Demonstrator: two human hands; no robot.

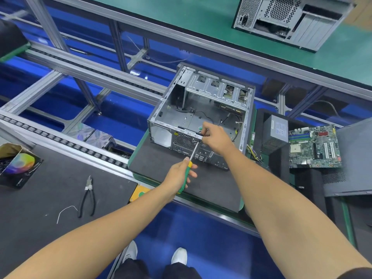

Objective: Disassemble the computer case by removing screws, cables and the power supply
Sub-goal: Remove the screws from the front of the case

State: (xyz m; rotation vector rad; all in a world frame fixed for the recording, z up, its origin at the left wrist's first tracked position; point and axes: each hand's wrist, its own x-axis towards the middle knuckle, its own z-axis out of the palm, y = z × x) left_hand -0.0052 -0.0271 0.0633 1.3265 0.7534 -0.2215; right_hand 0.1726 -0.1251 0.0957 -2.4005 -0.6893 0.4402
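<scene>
Grey steel dominates the view: the computer case (199,109) lies on its side on a dark foam mat (201,184), its open side up and its rear panel facing us. We find it just above the middle of the picture, at about twelve o'clock from both of our hands.

Our left hand (181,174) wraps the green and yellow handle of the screwdriver (191,158). The shaft's long axis runs from seven o'clock up to one o'clock, and its tip meets the top edge of the rear panel, beside the fan grille (185,140). Our right hand (216,137) reaches in from four o'clock, fingers curled and pinching at the rim right where the tip lands. We think it steadies a screw or a small black bracket there, but the spot is too small to be sure.

So the relation that matters is this: the tip, the right fingertips and the rear rim meet at one point, with the right hand nearer and the left trailing down the shaft. We judge that the next turn needs the shaft kept in line with the screw, or the tip may slip toward the fingers.

At three o'clock, off the mat, a power supply (275,133) and a motherboard (314,147) lie already out, so much of the stripping seems done; loose cables (203,113) remain inside the case. Pliers (88,196) lie at eight o'clock, and a second case (289,19) stands at one o'clock.
</scene>
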